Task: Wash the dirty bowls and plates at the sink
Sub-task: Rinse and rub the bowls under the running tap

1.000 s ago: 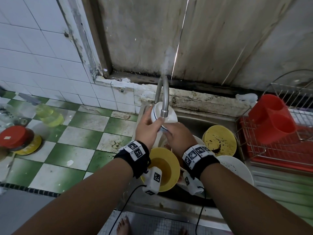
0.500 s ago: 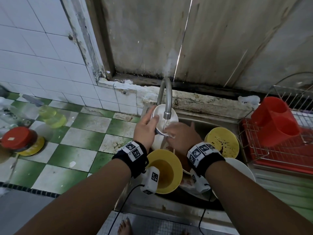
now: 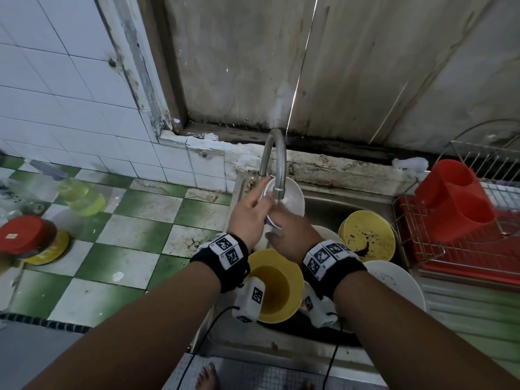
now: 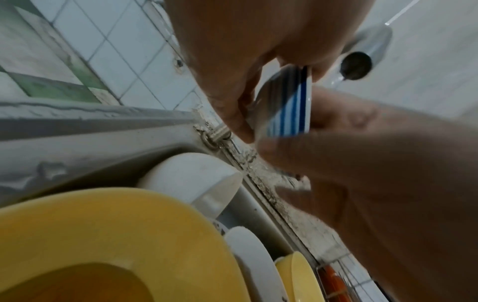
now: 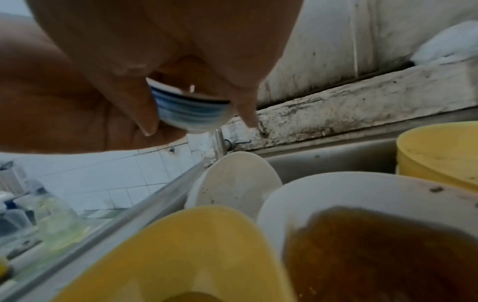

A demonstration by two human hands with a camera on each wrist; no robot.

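Note:
Under the tap [image 3: 277,164], both hands hold a small white bowl with blue stripes [image 3: 270,221]. My left hand [image 3: 254,204] grips it from the left, fingers on its striped outside [image 4: 287,106]. From the right, my right hand [image 3: 281,225] curls its thumb and fingers round the bowl [image 5: 191,114]. A thin stream runs from the spout [image 4: 355,65]. The hands hide most of the bowl in the head view. Below them in the sink [image 3: 332,209] stand a yellow bowl of brownish water [image 3: 274,285], a leaning white plate [image 3: 294,197], a speckled yellow plate [image 3: 367,235] and a white plate [image 3: 394,285].
A red dish rack [image 3: 464,254] with a red cutlery holder [image 3: 455,198] stands right of the sink. On the green-and-white tiled counter [image 3: 135,243] at the left are a bottle of yellow liquid [image 3: 81,197] and a red-lidded container [image 3: 24,235]. A stained wall ledge [image 3: 337,167] runs behind the tap.
Both hands have stayed under the tap with the small bowl. The left hand's fingers have risen beside the spout and the right hand has closed in over the bowl.

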